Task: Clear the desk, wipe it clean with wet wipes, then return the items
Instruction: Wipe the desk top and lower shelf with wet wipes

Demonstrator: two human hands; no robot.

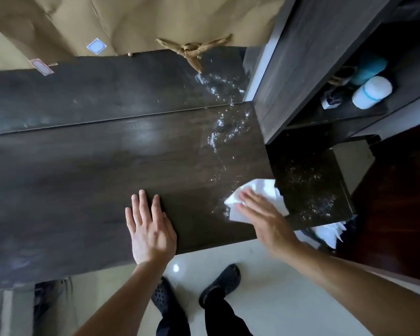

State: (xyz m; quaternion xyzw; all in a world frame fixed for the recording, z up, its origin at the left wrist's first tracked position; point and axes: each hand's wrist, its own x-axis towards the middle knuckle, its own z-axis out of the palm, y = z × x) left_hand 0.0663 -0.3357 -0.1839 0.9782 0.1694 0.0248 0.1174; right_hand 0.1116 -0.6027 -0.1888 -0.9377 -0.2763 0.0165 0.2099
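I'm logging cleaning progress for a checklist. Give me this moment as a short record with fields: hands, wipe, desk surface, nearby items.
left hand: flat on the desk near its front edge, fingers straight, holding nothing
right hand: presses flat on the wipe, slightly blurred
wipe: white, creased, on the desk's right part near the front edge
desk surface: dark wood, wet streaks running front to back on its right part
nearby: shelf unit right of the desk, holding a white container
stage: wiping
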